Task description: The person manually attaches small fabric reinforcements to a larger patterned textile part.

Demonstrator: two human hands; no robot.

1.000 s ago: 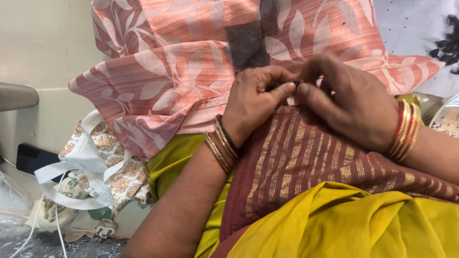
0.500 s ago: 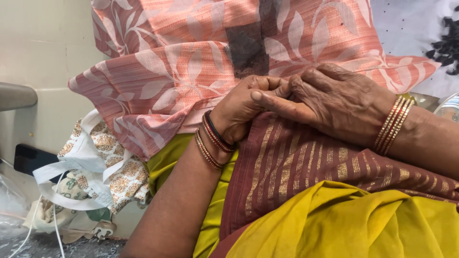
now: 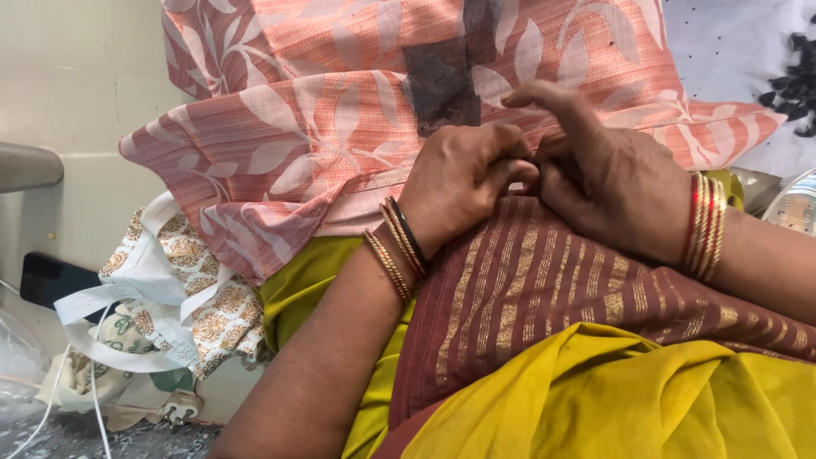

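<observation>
Cream-coloured wall [image 3: 76, 76] is seen at the back left, with a grey ledge [image 3: 25, 166] jutting from it, and the upper middle of the view is filled by a salmon-pink cloth with pale leaf shapes [image 3: 340, 110], which is draped in folds and marked by a dark patch near its top. Below it, a yellow fabric [image 3: 595, 399] is spread across the lower right, and over that a maroon band with gold stripes [image 3: 544, 289] is laid, running up to the point where both hands meet. A white cloth with black specks [image 3: 731, 51] is seen at the top right. At the lower left a heap of printed white cloth with white straps [image 3: 161, 289] is piled, with a dark flat object [image 3: 55, 280] beside it and an electric plug [image 3: 178, 408] on the floor below.

The left hand [image 3: 463, 183] is curled nearly closed, its thumb and fingers pinched on the top edge of the maroon band. The right hand [image 3: 616, 191] is half closed against the same spot, its forefinger raised and bent clear; whether anything small is held between its fingertips cannot be told, since the meeting point is hidden by the knuckles.

As a judgement, the pinched edge could be let slip if the grip of either hand is loosened, and the fold would then be lost. A fingertip could be pricked if a pin or needle is in fact held there unseen. The pink cloth, hanging just above, could be caught up in the pinch by mistake
</observation>
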